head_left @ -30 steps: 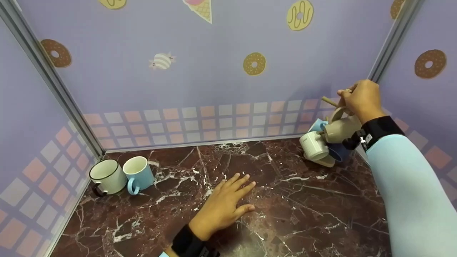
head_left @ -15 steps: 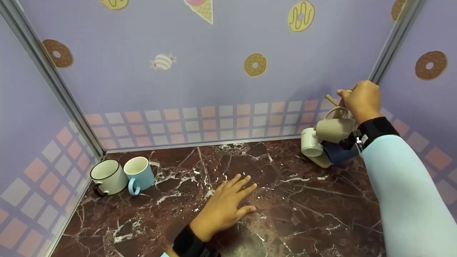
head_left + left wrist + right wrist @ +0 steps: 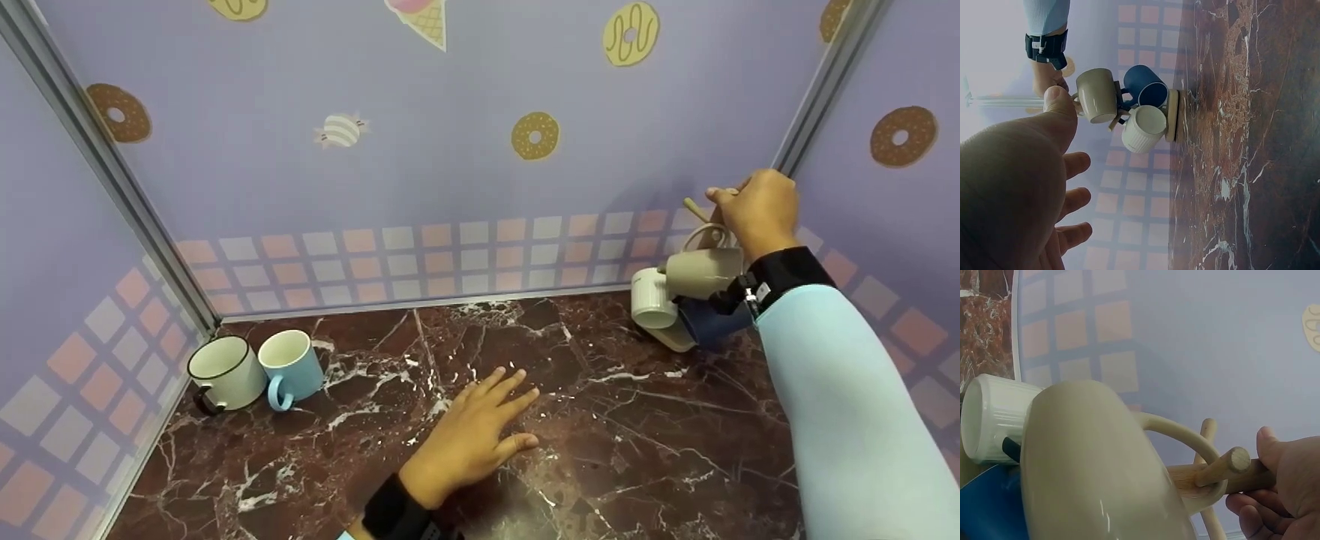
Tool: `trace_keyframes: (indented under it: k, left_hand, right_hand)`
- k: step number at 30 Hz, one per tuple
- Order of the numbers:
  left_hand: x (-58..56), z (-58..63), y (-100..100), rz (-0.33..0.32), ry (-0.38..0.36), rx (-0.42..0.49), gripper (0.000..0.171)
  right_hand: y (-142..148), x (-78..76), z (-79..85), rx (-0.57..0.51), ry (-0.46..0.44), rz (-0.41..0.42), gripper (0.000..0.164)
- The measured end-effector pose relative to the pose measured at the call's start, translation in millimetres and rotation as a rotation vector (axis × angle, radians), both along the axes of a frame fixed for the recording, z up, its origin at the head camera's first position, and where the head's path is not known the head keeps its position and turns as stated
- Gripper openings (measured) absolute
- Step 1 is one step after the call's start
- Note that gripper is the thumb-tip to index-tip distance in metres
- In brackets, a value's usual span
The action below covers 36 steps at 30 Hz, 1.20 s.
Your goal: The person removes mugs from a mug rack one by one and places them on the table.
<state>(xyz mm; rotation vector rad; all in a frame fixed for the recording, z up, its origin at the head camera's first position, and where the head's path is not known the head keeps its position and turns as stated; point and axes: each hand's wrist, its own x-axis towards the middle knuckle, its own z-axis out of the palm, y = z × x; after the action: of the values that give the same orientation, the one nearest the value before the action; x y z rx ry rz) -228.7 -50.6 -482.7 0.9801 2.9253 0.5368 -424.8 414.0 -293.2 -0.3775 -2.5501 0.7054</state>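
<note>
At the back right corner, my right hand (image 3: 761, 210) grips the top of a wooden mug tree, its post (image 3: 1252, 477) showing between thumb and fingers in the right wrist view. A beige mug (image 3: 703, 272) hangs from an upper peg by its handle. Below it are a white ribbed mug (image 3: 652, 300) and a dark blue mug (image 3: 712, 322), the latter partly behind my wrist. The tree's pale base (image 3: 673, 336) stands on the table. My left hand (image 3: 469, 439), fingers spread and holding nothing, is over the table's middle; whether it touches the surface I cannot tell.
On the left, a white mug with a dark rim (image 3: 227, 373) and a light blue mug (image 3: 291, 367) stand upright side by side on the dark marbled tabletop (image 3: 360, 457). Patterned lilac walls (image 3: 450, 165) enclose the back and both sides.
The mug tree has turned in my right hand. Its beige mug swung left, the white mug became more upright, and a light blue mug behind them went out of sight. My left hand stayed put.
</note>
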Motion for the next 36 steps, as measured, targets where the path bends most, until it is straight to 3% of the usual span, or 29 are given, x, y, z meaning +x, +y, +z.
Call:
trace_keyframes:
  k: [11,21,27,36]
  left_hand:
    - [0.2,2.5,0,0.006,-0.001,0.011,0.076]
    - [2.9,6.8,-1,0.014,-0.017,0.053,0.073]
    - [4.2,7.8,1,0.003,-0.012,0.059,0.075]
    - [6.7,4.8,5,-0.049,-0.020,0.053,0.078]
  right_hand:
    - [3,15.3,-11.8,-0.119,0.026,0.030,0.070]
    - [4,26.7,-33.5,-0.326,0.125,-0.061,0.077]
    - [11,40.7,-60.6,-0.422,0.146,-0.107,0.075]
    - [9,51.8,-100.2,-0.519,0.109,-0.038,0.080]
